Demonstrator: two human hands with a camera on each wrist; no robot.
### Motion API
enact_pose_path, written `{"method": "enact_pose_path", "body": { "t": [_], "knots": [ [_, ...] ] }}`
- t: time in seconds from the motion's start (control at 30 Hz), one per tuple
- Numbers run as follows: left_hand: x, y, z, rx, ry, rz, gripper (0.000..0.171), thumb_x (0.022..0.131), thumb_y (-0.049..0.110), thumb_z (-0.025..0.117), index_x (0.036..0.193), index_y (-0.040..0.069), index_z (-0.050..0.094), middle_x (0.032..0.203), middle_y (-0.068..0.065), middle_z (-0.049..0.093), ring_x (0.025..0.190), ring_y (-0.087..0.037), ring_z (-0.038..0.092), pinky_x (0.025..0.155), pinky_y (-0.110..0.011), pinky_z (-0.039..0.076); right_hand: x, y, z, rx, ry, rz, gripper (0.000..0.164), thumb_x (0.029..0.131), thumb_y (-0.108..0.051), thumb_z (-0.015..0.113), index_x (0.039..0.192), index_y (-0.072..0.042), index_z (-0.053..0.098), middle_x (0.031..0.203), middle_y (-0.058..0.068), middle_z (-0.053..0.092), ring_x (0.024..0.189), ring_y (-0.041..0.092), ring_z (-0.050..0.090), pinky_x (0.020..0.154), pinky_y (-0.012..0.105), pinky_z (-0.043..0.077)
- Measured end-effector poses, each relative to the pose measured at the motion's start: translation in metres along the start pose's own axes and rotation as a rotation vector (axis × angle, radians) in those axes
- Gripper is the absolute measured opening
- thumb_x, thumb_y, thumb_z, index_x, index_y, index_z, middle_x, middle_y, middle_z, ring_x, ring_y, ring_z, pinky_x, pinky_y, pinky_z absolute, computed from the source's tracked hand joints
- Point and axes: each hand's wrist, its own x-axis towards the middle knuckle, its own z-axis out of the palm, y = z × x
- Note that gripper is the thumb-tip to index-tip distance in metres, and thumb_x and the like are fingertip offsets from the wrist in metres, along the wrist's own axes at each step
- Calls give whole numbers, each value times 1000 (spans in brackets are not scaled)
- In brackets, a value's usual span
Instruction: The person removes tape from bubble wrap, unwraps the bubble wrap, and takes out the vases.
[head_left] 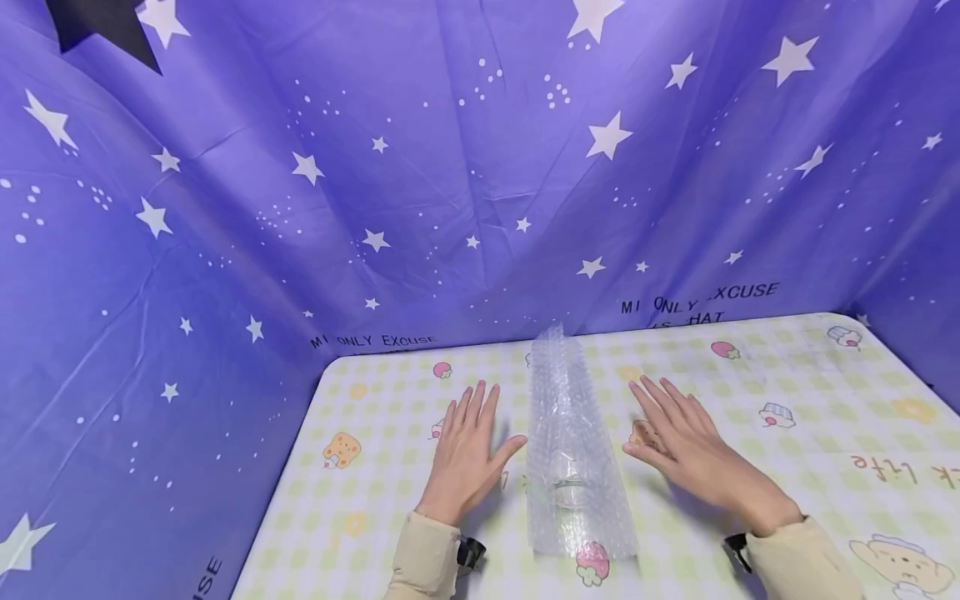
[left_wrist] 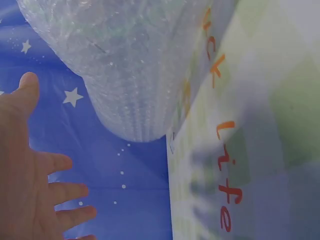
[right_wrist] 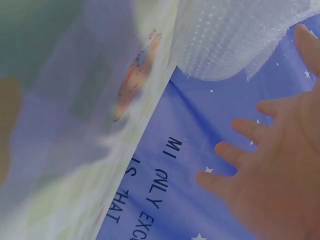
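Observation:
A long bundle of clear bubble wrap (head_left: 561, 417) lies lengthwise on the table between the two hands. Through its near half shows a clear, rounded, glass-like outline; what it is, I cannot tell. To its left, the left hand (head_left: 467, 454) is held apart from the wrap, fingers straight and thumb pointing toward it. On the other side the right hand (head_left: 686, 450) mirrors this, palm down with fingers spread. The left wrist view has the bulging wrap (left_wrist: 135, 70) beside the extended fingers. In the right wrist view the rounded end of the wrap (right_wrist: 215, 50) appears beyond the fingertips.
A checked tablecloth (head_left: 390, 517) with printed cakes, strawberries and lettering covers the table. Blue-purple curtains (head_left: 450, 167) with white stars hang behind it and at both sides. Dark straps (head_left: 471, 553) sit at both wrists, by beige sleeves.

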Motion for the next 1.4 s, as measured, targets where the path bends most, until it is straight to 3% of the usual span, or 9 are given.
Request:
{"method": "enact_pose_path", "body": {
  "t": [0.2,0.37,0.47,0.63,0.93,1.17,1.4],
  "knots": [
    [0,2,-4,-10,-5,14,75,92,62,28,147,12,21,149,-12,25,136,-28,23,113,-44,14,12,-4,1,30,23,-18,76,92,-44,50,149,-25,4,154,2,6,140,26,-1,112,43,-7],
    [0,4,-3,-52,-6,18,71,93,59,31,146,12,25,148,-11,28,135,-25,26,112,-41,18,18,-10,2,118,5,9,71,92,-45,50,148,-32,8,153,-7,9,140,22,-1,108,58,6],
    [-1,5,-3,-142,-27,1,66,94,54,37,146,15,25,148,-6,28,134,-22,27,111,-40,21,22,-14,2,146,-13,16,68,92,-46,49,147,-34,11,152,-9,13,139,22,0,103,63,15],
    [-2,9,-4,-276,-77,-22,60,95,52,35,145,19,27,147,1,30,133,-17,29,110,-39,25,28,-19,4,144,-20,-13,63,93,-46,47,147,-32,17,151,-5,18,139,24,6,103,62,18],
    [0,13,0,-293,-87,2,60,95,54,32,143,19,31,145,0,33,132,-14,30,109,-37,27,37,-25,7,173,-24,-40,60,94,-46,45,145,-19,29,148,3,23,135,27,17,101,58,27],
    [-1,18,1,-347,-105,18,53,96,45,38,143,21,31,144,1,35,131,-15,32,107,-38,30,45,-28,11,177,7,-83,54,94,-44,45,140,-15,40,145,4,28,131,24,22,97,55,34],
    [0,22,0,-418,-140,27,52,97,47,35,143,23,30,144,2,34,131,-15,33,105,-40,34,50,-30,15,210,2,-98,54,94,-43,47,140,-15,40,145,5,29,132,26,22,98,57,34]
  ]
}}
